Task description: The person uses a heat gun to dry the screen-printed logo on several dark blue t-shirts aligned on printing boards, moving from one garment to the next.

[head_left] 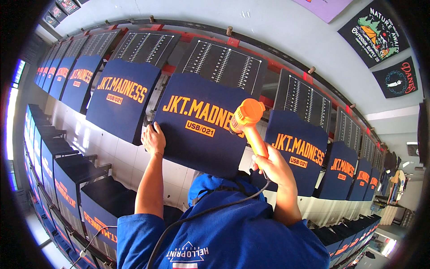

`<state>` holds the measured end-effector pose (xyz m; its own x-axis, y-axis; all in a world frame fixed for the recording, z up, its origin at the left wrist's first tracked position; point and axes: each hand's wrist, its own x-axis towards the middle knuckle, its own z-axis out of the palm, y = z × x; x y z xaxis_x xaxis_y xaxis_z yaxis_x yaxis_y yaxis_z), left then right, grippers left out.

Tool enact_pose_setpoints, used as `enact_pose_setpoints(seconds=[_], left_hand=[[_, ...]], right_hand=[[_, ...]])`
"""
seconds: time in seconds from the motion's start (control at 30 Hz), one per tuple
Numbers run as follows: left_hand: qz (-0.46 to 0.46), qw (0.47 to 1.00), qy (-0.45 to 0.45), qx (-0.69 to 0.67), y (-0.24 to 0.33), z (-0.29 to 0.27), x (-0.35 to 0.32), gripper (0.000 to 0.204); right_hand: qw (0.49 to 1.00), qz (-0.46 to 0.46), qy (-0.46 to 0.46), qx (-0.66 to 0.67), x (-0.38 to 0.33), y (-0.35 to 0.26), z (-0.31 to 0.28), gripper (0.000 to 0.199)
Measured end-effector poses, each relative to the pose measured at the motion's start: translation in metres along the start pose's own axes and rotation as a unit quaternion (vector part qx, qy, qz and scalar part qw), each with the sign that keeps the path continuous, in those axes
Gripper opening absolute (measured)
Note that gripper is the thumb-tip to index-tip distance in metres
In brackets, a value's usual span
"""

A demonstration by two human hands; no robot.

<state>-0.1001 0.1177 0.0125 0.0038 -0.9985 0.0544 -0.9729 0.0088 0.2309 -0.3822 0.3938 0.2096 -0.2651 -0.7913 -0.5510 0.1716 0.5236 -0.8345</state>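
Note:
My right hand [277,168] is closed round the handle of an orange hair dryer [249,114]. The dryer's head is over the right part of the orange lettering on a navy T-shirt [197,148], and a dark cord [210,208] trails from its handle across my blue shirt. That T-shirt lies flat over a black printing board [224,60] with white measuring marks. My left hand [153,140] is at the lower left edge of this board, its fingers curled against the edge and partly hidden.
More boards with matching navy T-shirts stand in a row on both sides, such as one on the left [120,96] and one on the right [295,148]. A dark rail [192,28] runs behind them. Another row of boards [105,201] stands at the lower left. Printed samples [374,33] hang on the wall.

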Motion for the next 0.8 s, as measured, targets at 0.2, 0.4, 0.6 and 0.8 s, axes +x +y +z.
enact_pose_setpoints(seconds=[0.2, 0.4, 0.6, 0.8], left_hand=[[-0.007, 1.000, -0.009, 0.006, 0.002, -0.001, 0.001, 0.047], [-0.009, 1.000, -0.012, 0.007, 0.003, -0.005, 0.000, 0.047], [-0.011, 1.000, -0.015, 0.007, 0.007, -0.008, 0.000, 0.047], [-0.012, 1.000, -0.014, -0.001, 0.005, -0.008, 0.000, 0.046]], right_hand=[[0.998, 0.004, 0.037, -0.050, -0.003, -0.002, 0.002, 0.038], [0.998, -0.023, 0.033, -0.058, 0.014, -0.005, 0.004, 0.038], [0.996, -0.050, 0.064, -0.044, 0.027, -0.013, 0.000, 0.033], [0.997, -0.047, 0.059, -0.013, 0.036, -0.012, -0.004, 0.032]])
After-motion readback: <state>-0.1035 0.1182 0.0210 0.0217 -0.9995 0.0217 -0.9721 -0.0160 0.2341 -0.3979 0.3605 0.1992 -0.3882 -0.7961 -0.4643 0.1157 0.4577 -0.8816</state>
